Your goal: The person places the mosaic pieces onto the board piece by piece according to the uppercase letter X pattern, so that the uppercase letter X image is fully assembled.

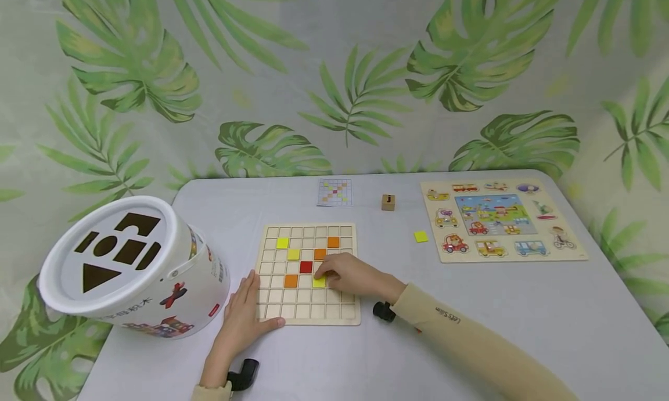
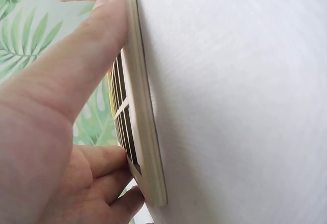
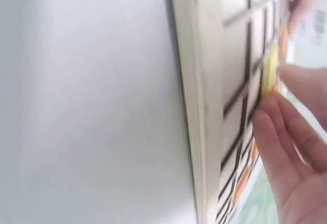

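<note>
A square wooden grid board (image 1: 334, 312) lies at the middle of the table. Fingers fairly straight, my left hand (image 1: 241, 318) rests along its left side, the thumb on the near edge. My right hand (image 1: 349, 274) reaches in from the right and pinches a yellow square tile (image 1: 319, 282) at a grid cell. In the right wrist view that yellow tile (image 3: 271, 70) shows between thumb and fingertips. On the board sit a red tile (image 1: 305, 267) up and left of it, orange tiles, one being the orange tile (image 1: 290, 281), and two more yellow tiles, including the yellow tile (image 1: 282, 242).
Beyond the board lies a small printed pattern card (image 1: 335, 192), with a wooden letter cube (image 1: 388, 202) to its right. A loose yellow tile (image 1: 420, 236) lies near the picture puzzle board (image 1: 438, 215). A large white bucket (image 1: 201, 308) with a shape-hole lid stands at the left.
</note>
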`<move>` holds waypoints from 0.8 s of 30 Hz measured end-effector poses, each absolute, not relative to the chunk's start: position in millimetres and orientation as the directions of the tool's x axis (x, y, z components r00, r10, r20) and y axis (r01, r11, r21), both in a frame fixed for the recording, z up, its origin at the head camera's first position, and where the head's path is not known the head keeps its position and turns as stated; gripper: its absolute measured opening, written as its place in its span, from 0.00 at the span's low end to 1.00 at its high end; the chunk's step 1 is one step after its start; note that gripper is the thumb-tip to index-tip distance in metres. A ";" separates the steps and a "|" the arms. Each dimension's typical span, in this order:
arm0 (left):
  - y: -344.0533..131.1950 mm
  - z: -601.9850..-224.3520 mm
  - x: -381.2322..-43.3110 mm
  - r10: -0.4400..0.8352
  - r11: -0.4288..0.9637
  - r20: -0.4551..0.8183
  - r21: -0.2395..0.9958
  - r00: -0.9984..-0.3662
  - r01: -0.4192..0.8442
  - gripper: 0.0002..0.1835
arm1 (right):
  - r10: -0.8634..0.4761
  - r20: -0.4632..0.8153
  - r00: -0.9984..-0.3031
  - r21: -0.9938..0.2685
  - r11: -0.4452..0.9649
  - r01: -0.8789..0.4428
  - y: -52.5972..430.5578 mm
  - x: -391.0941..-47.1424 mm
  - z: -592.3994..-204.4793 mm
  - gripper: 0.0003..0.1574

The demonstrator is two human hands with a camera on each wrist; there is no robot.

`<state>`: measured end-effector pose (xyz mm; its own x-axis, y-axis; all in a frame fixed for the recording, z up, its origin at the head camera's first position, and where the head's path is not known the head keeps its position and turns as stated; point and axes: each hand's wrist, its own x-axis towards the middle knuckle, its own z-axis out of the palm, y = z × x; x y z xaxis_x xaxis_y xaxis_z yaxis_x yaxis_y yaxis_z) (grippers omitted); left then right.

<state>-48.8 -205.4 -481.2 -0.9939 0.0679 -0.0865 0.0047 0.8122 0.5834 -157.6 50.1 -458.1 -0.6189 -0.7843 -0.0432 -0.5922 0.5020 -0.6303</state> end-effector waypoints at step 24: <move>-207.1 -481.7 -48.9 0.064 0.814 -0.108 0.581 -0.992 -0.011 0.62 | -0.697 -0.143 -0.703 -0.810 0.490 -0.321 232.8 -91.5 -460.6 0.18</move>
<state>-48.9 -207.1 -481.7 -0.9921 0.0638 -0.1083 -0.0110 0.8140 0.5807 -91.5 232.8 -460.6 -0.7031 -0.6966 -0.1429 -0.3208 0.4901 -0.8105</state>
